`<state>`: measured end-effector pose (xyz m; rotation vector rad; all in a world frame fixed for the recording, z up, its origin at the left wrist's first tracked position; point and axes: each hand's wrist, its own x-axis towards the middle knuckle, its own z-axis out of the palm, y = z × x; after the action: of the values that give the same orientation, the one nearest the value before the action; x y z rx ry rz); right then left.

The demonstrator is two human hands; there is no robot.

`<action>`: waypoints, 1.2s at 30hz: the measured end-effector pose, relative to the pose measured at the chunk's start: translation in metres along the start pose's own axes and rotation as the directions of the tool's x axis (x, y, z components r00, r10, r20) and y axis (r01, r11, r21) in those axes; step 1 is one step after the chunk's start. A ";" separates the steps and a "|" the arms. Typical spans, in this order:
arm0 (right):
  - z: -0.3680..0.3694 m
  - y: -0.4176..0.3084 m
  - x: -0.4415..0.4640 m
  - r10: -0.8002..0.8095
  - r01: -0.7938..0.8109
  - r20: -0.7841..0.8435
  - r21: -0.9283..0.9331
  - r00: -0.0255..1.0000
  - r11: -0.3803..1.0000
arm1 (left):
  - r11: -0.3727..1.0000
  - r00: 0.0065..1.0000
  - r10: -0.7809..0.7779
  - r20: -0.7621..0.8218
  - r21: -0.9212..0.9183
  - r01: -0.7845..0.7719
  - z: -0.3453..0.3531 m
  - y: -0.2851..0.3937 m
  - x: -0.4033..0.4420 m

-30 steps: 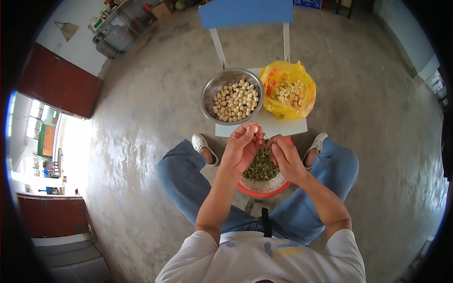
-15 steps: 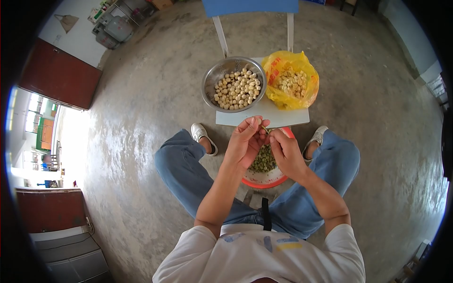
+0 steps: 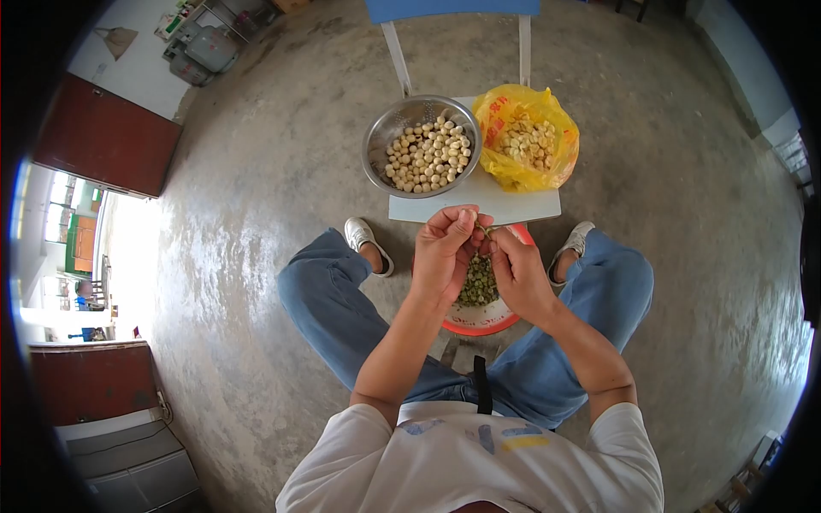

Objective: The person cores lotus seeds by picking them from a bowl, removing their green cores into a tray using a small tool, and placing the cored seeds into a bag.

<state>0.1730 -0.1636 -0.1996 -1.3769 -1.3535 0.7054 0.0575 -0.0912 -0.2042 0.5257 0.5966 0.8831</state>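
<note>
My left hand and my right hand meet above a red-rimmed white basin. A thin green stalk, perhaps a bean or stem, runs between the fingertips, pinched by both hands. Small chopped green pieces lie in the basin below, partly covered by my hands and wrists. Beyond my fingers stands a perforated metal bowl with many round, pale mushroom-like caps. Beside it sits an open yellow plastic bag of small pale-yellow pieces, whose kind I cannot tell.
The bowl and bag rest on the pale seat of a chair with a blue backrest. My knees in jeans flank the basin. Grey gas cylinders stand far left, near a dark red door. The floor is concrete.
The green stalk shows more plainly between my fingertips, which have shifted slightly. The view has moved a little; bowl and bag appear slightly higher.
</note>
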 end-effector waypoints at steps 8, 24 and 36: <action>0.005 0.007 -0.001 -0.038 0.040 -0.045 0.056 0.998 0.998 | 0.987 0.997 0.073 0.020 0.141 -0.075 0.007 0.001 -0.004; -0.006 0.009 -0.009 -0.085 -0.214 0.345 0.738 0.935 0.641 | 0.971 0.945 0.056 0.323 0.204 -0.128 0.014 0.025 -0.025; -0.001 0.003 -0.010 -0.173 0.158 0.072 0.177 0.982 0.971 | 0.809 0.931 0.219 0.293 0.478 -0.341 0.007 0.016 -0.029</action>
<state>0.1728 -0.1732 -0.2045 -1.0943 -1.4236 0.7575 0.0388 -0.1082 -0.1816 1.2251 0.5555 0.9220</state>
